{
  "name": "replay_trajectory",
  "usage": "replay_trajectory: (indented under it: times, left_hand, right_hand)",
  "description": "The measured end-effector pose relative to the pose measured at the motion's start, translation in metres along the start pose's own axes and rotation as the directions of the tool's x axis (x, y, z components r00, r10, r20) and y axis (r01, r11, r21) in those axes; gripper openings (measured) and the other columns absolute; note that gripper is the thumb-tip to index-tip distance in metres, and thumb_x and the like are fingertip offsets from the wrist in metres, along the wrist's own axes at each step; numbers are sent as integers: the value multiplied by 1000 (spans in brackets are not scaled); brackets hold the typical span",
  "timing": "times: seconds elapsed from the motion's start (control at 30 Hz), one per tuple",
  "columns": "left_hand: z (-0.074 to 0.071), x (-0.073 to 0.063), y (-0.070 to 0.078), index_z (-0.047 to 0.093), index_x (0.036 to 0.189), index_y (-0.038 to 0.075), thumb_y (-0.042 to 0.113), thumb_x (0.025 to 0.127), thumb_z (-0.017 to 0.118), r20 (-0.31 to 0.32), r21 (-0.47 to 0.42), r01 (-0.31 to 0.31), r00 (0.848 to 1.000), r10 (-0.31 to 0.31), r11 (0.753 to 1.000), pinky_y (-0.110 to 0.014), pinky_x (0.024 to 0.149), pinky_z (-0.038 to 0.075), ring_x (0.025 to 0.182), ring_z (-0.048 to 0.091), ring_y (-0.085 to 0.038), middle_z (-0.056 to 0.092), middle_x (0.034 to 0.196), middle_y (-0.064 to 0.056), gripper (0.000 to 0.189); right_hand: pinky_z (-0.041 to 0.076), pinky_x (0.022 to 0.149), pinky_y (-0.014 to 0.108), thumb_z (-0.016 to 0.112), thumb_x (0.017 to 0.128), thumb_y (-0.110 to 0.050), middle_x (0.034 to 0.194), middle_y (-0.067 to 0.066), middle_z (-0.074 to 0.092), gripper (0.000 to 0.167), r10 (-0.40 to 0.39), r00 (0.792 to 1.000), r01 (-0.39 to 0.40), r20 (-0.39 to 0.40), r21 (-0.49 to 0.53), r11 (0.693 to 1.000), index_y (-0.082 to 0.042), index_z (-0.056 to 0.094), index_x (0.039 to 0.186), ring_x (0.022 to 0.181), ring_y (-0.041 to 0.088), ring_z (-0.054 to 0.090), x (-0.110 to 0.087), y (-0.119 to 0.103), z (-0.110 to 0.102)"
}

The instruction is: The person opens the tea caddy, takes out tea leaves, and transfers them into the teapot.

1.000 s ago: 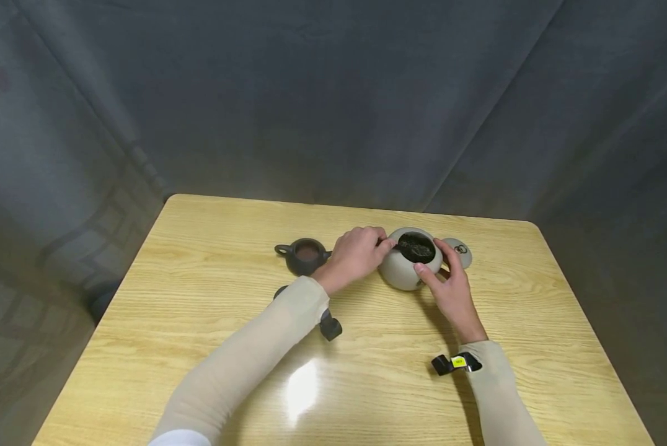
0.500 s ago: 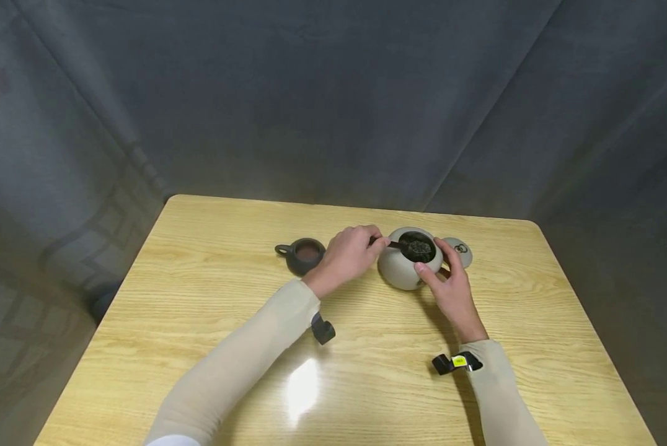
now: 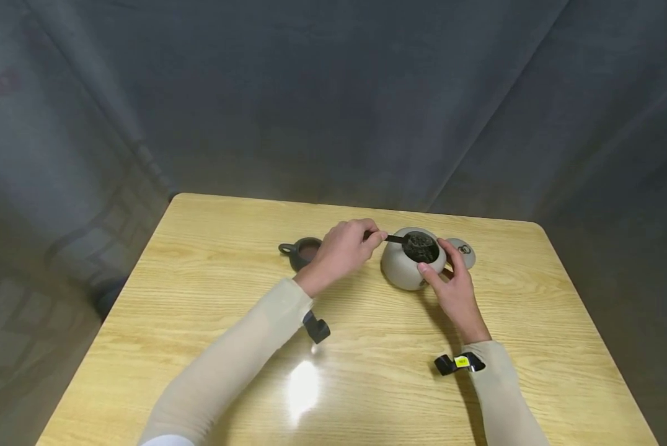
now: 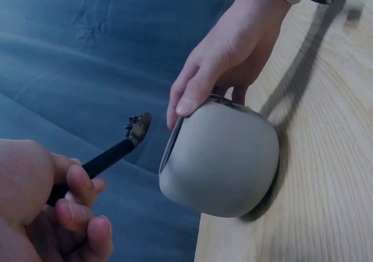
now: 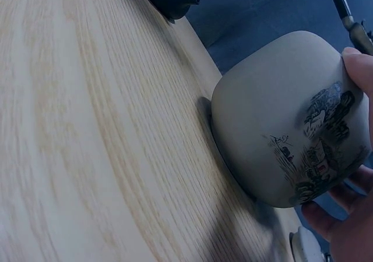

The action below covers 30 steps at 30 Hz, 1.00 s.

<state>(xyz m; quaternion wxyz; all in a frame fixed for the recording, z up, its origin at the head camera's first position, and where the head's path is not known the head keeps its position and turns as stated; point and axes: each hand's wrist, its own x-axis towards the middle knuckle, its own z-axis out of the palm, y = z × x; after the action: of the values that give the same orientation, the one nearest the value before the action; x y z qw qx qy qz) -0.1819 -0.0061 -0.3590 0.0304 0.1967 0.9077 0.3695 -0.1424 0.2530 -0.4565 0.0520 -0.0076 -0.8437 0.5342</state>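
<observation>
Overhand, the left hand (image 3: 341,251) pinches a spoon (image 4: 109,158) above a jar (image 3: 403,269).

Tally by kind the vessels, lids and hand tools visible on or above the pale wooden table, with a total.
Dark round teapot: 1
Matte grey rounded jar: 1
Round grey lid with dark marking: 1
Slim black-handled scoop: 1
Total: 4

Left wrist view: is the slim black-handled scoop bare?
No, the slim black-handled scoop carries dark crumbly bits at its tip.
</observation>
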Motion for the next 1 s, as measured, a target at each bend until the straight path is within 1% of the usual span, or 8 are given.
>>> replay_trajectory:
  times: [0.23, 0.33, 0.43, 0.5, 0.57, 0.67, 0.77, 1.0]
  left_hand:
    - [-6, -3, -3, 73, 104, 14, 37, 112, 56, -22, -12, 0, 1000, 0, 1000, -26, 52, 30, 50, 39, -9, 51, 64, 3, 29]
    - [-11, -6, -5, 70, 100, 14, 37, 112, 56, -37, -28, 0, 999, -1, 1000, -26, 53, 31, 49, 38, -10, 49, 63, 3, 29]
    - [-16, -10, -9, 71, 102, 16, 38, 112, 56, -53, -41, 7, 999, -10, 999, -27, 53, 31, 49, 37, -10, 50, 62, 3, 29]
    - [-20, -13, -12, 72, 105, 15, 38, 112, 56, -63, -51, 16, 998, -20, 999, -27, 52, 31, 49, 37, -11, 54, 64, 2, 29]
    - [-25, -17, -14, 73, 108, 14, 37, 112, 56, -70, -64, 28, 997, -32, 998, -28, 52, 32, 49, 40, -12, 59, 66, 0, 29]
    - [-34, -21, -19, 73, 111, 12, 37, 112, 56, -90, -77, 41, 995, -48, 996, -29, 53, 37, 50, 48, -13, 66, 70, -1, 30]
    - [-43, -26, -25, 74, 115, 11, 36, 112, 56, -107, -82, 51, 992, -60, 995, -30, 53, 38, 52, 53, -15, 68, 70, -1, 31]
    - [-57, -42, -40, 75, 115, 14, 38, 112, 56, -137, -114, 81, 986, -96, 990, -32, 55, 39, 55, 55, -17, 69, 70, 0, 31]
  right_hand:
    - [38, 109, 15, 72, 104, -30, 171, 9, 36, 76, 6, 1000, -6, 3, 2, 1000, -19, 32, 168, 155, 28, 38, 0, -1, -1]
    - [40, 114, 22, 72, 104, -31, 171, 9, 35, 76, 15, 1000, -15, 4, 3, 1000, -19, 32, 168, 155, 29, 39, 0, -1, -1]
    - [40, 119, 35, 71, 104, -31, 171, 9, 35, 77, 20, 1000, -20, 6, 8, 1000, -18, 31, 168, 155, 29, 38, 0, -2, 0]
    - [40, 121, 39, 71, 104, -31, 171, 9, 34, 77, 19, 1000, -19, 7, 8, 1000, -18, 31, 168, 155, 29, 38, 0, -2, 1]
    - [40, 120, 35, 71, 104, -30, 171, 9, 35, 77, 16, 1000, -16, 6, 7, 1000, -18, 31, 168, 156, 29, 38, 1, -2, 1]
    - [39, 115, 22, 71, 104, -29, 171, 10, 35, 76, 7, 1000, -7, 3, 12, 1000, -17, 32, 168, 155, 29, 38, 1, -1, 2]
    - [38, 109, 14, 72, 104, -29, 170, 10, 36, 76, 5, 1000, -5, -1, 16, 1000, -17, 33, 167, 155, 29, 38, 2, 1, 3]
    - [39, 112, 20, 72, 104, -29, 172, 9, 35, 76, 23, 1000, -23, 1, 8, 1000, -19, 31, 168, 156, 30, 38, 2, 1, 1]
